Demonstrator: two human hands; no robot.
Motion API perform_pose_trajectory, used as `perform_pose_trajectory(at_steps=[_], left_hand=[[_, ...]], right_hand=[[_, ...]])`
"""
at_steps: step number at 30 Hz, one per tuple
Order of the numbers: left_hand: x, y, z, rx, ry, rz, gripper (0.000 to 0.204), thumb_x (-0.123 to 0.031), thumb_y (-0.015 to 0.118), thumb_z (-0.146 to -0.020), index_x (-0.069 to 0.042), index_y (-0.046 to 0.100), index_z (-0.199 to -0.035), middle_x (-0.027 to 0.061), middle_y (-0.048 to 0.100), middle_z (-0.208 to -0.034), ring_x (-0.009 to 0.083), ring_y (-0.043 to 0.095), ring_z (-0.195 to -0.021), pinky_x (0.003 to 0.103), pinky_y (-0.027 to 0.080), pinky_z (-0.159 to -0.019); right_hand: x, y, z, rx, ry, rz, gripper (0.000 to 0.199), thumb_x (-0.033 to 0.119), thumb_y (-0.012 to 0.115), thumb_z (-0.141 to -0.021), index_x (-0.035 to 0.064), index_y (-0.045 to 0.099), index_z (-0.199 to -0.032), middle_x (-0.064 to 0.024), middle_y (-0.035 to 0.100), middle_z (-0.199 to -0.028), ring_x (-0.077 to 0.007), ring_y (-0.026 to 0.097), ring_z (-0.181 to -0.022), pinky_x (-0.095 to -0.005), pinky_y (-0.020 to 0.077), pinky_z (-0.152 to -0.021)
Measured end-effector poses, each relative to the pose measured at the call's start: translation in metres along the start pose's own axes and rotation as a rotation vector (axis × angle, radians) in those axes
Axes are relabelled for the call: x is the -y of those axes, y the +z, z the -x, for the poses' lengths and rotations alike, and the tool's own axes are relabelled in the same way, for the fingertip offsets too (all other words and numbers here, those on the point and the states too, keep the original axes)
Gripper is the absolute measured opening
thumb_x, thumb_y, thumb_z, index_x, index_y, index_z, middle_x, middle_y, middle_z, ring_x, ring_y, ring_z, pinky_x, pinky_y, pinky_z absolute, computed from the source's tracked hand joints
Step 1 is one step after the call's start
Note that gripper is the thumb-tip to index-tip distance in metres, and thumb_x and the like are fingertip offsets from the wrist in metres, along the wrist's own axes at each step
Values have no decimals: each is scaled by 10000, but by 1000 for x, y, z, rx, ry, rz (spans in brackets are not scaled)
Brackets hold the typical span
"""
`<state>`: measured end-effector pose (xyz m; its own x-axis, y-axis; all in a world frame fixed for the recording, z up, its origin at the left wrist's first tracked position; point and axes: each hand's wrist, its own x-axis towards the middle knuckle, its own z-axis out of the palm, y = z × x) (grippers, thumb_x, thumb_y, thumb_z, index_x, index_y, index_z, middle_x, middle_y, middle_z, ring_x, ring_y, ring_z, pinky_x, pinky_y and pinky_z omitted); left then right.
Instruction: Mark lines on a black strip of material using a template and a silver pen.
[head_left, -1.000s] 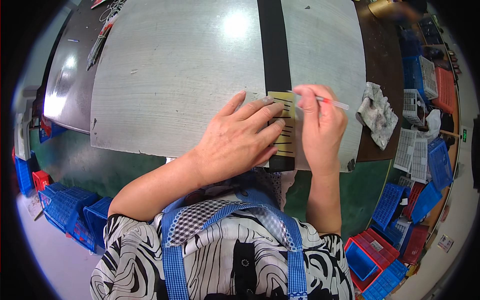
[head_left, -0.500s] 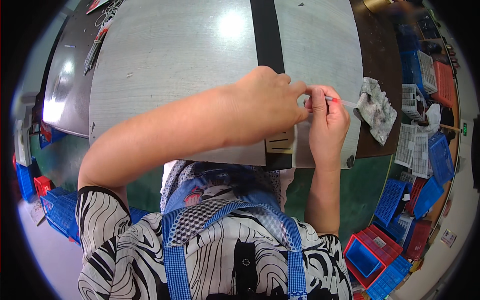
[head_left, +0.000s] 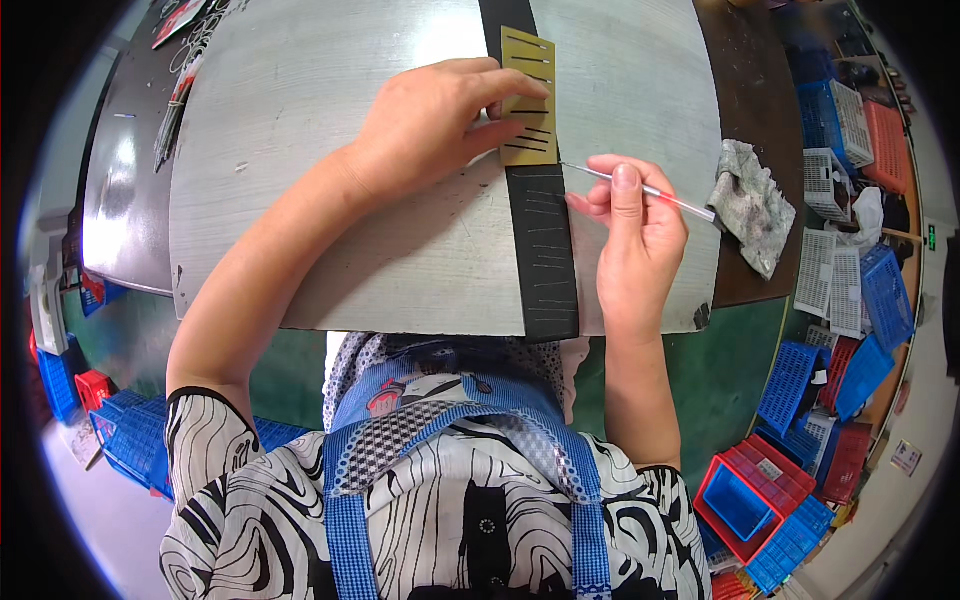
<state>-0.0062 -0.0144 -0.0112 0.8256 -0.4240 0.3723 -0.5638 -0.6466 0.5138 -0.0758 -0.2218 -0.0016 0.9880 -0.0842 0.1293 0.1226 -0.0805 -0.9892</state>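
My left hand pins a yellow slotted template against a long black strip, its thumb and a finger spread across the template. Thin pale lines run crosswise on the strip below the template. Between the thumb and fingers of my right hand is a slim pen with a clear barrel and a red section. Its tip points left, close to the template's lower right corner; whether it touches the strip I cannot tell.
Strip and template lie on a pale wood-grain board. A crumpled grey cloth rests to its right on the dark table. A bundle of pens lies at the far left. Blue and red crates stand on the floor at right.
The template, earlier largely hidden beneath my left arm near the board's front edge, now lies farther up the strip. My left hand has left my right hand, and the pen tip now shows.
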Motion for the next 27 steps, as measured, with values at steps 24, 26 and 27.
perform_pose_trajectory(at_steps=[24,26,27], left_hand=[[4,10,8,27,106,-150,349,-318,770,-847,-165,711,-1156,97,559,-1377,296,548,-1245,431,456,-1077],[5,9,8,25,110,-149,373,-338,773,-842,-168,706,-1168,97,557,-1380,300,547,-1248,430,452,-1080],[6,9,8,26,116,-148,397,-359,777,-837,-172,701,-1179,98,554,-1383,303,547,-1250,429,448,-1083]], right_hand=[[9,9,-21,113,-157,590,231,193,567,-1034,42,697,-918,-92,670,-788,-281,636,-740,-395,498,-701],[4,15,-18,138,-185,582,236,192,565,-1036,40,697,-913,-92,671,-792,-280,636,-742,-396,498,-700],[2,17,-18,161,-211,572,242,191,562,-1037,38,698,-908,-92,673,-796,-279,637,-744,-396,497,-699]])
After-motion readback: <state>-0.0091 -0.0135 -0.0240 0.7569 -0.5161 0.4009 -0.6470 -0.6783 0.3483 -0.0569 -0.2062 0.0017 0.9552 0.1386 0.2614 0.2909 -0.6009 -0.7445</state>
